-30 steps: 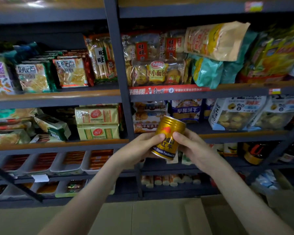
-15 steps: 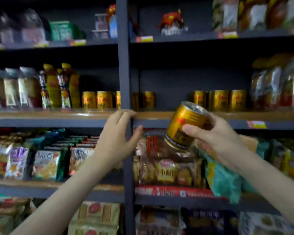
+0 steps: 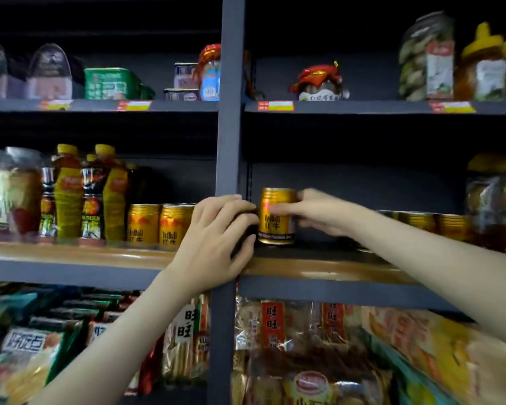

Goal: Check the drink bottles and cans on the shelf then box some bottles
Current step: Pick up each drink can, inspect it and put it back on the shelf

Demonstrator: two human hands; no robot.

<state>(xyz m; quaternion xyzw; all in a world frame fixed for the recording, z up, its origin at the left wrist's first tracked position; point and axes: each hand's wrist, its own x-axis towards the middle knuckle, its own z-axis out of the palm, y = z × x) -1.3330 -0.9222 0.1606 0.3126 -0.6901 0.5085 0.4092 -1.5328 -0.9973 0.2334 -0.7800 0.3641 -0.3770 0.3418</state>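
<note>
At frame centre the right hand (image 3: 316,214) grips a gold can (image 3: 275,229), upright at the middle shelf (image 3: 319,268). The left hand (image 3: 214,238) curls round the post (image 3: 231,141). Checking looks under way; the bottles (image 3: 67,194) at left stay unboxed.

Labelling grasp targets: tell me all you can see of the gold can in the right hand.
The can is short, gold, metal-looking, with a ribbed shoulder, a red emblem and dark lettering. It stands upright on the shelf, just right of the post. The right hand grips its right side, one fingertip on the label. The left hand, holding the post, lies close by; contact unclear.
</note>
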